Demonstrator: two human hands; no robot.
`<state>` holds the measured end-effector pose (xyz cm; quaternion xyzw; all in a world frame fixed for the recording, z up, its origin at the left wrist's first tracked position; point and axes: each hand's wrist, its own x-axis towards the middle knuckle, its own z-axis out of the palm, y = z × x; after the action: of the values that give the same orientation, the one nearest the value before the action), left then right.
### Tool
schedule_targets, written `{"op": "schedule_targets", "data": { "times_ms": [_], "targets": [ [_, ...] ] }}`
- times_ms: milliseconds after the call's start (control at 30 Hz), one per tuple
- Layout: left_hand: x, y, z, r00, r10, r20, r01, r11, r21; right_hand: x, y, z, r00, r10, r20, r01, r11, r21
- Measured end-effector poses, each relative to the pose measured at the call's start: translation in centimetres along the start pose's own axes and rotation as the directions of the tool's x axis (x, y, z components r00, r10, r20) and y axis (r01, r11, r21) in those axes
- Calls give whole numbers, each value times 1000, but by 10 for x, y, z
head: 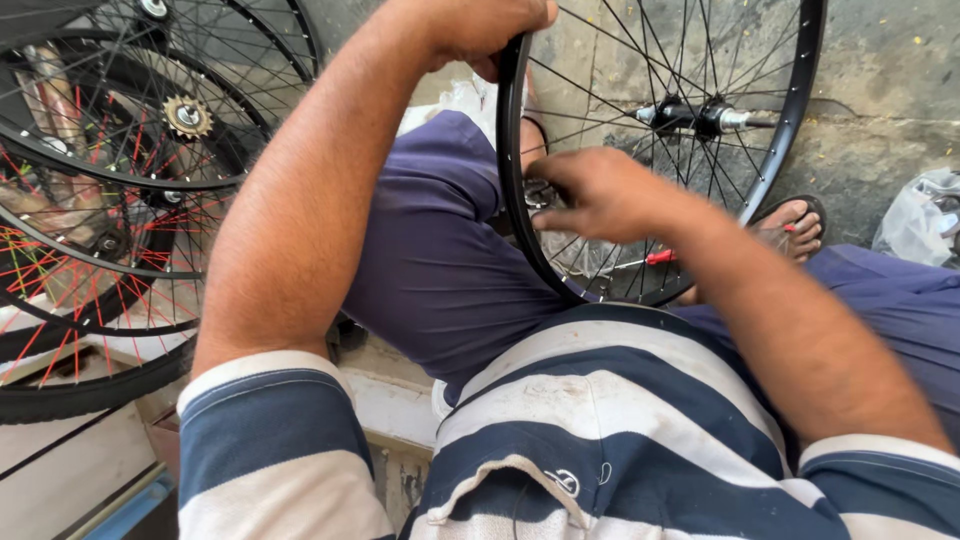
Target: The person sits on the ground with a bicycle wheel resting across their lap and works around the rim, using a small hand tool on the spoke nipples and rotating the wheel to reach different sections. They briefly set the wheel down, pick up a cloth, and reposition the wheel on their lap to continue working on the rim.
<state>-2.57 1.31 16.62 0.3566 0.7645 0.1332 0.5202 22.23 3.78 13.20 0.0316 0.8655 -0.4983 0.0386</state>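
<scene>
The black metal bicycle wheel rim with thin steel spokes and a silver hub (700,116) stands upright between the person's knees, its lower edge down by the lap; it looks light but stiff, the painted rim smooth, the spokes thin and probably easy to bend, so the rim edge seems the safer hold. The left hand (480,28) is curled shut over the rim's top edge; the right hand (597,193) reaches in among the spokes, fingers pinched near the inner rim, though what they grip I cannot tell. A small red-handled tool (660,257) lies just below that hand; a sandalled foot (795,225) rests behind; a stack of black wheels with red spokes (90,230) stands to the left.
</scene>
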Motion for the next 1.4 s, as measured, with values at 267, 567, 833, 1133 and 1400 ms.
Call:
{"op": "schedule_targets", "data": {
  "times_ms": [267,567,833,1133,1400],
  "targets": [
    [-11,5,0,996,-45,-77,53,994,100,-8,-16,15,867,-330,-373,172,902,-397],
    [-3,-3,4,991,-89,-102,109,973,204,-7,10,-17,999,28,19,-33,946,322],
    [0,-5,-1,1000,-8,-26,12,990,139,3,-9,-4,998,-58,-6,58,996,-74],
    [-3,-7,-6,999,37,14,-39,986,163,-11,-37,-11,984,53,-172,-63,997,-51],
    [-1,9,-7,997,25,78,-45,962,270,-30,-2,-15,986,-160,-40,164,980,117]
  ]
}}
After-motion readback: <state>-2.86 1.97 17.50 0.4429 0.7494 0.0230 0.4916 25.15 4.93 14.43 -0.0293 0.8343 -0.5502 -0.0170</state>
